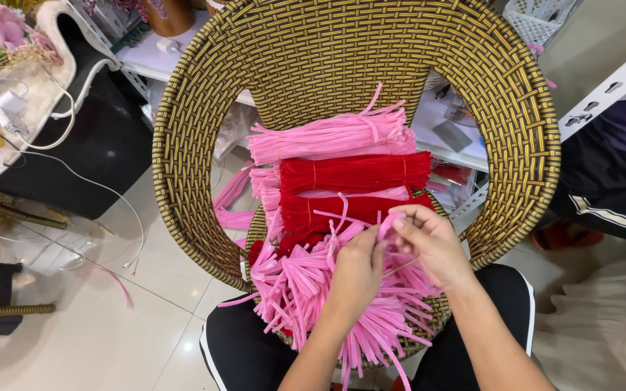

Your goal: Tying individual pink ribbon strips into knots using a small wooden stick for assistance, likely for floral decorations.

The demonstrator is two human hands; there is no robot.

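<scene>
**Both hands pinch one pink stem above a loose heap on a wicker chair**

The right hand (432, 242) is closed in a narrow pinch on a single fuzzy pink pipe-cleaner stem (387, 224), thumb and forefinger gripping its bent upper end. The left hand (356, 271) sits just beside it, to its left and slightly lower, fingers curled shut around the same stem further down. The stem's long axis runs roughly from the right hand's fingertips down and leftward into the left hand, so both hands share it and neither is clearly nearer.

Directly under the hands lies a loose heap of light pink pipe-cleaner stems (306, 289), splayed in all directions across the chair seat. Beyond the hands, further up the seat, lie tied bundles with their long axes crosswise: a red bundle (353, 174) and a pink bundle (331, 137) behind it.

All of this rests on a round woven wicker chair in yellow and brown (190, 145). The person's black-trousered knees (240, 347) flank the seat.
</scene>
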